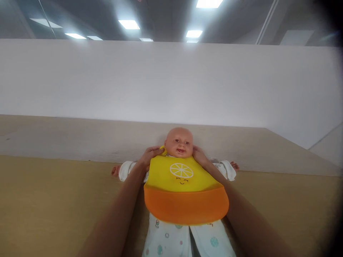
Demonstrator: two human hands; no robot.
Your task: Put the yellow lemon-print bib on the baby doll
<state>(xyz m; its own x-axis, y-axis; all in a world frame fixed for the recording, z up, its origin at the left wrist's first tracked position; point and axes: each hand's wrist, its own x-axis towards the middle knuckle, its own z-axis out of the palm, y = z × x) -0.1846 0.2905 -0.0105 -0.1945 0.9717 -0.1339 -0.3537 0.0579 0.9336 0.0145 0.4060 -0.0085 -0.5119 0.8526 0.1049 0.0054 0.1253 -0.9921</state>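
A baby doll (179, 137) lies on its back, arms spread wide, in white patterned clothes (166, 239). Over its chest is a bib (160, 171), yellow on top with a white citrus slice and a smiling face, and an orange catch pocket (186, 207) at the bottom. My left hand (153, 154) is closed on the bib's yellow neck strap beside the doll's neck. On the other side, my right hand (200, 156) reaches in against the neck by the bib's upper edge. Its fingertips are hidden behind the doll's head, and what they hold does not show.
The doll lies on a tan wooden surface (59, 200) with a paler band (66, 139) across its far part. Beyond it stands a white wall or partition (134, 82). Lit ceiling panels (129, 24) show above.
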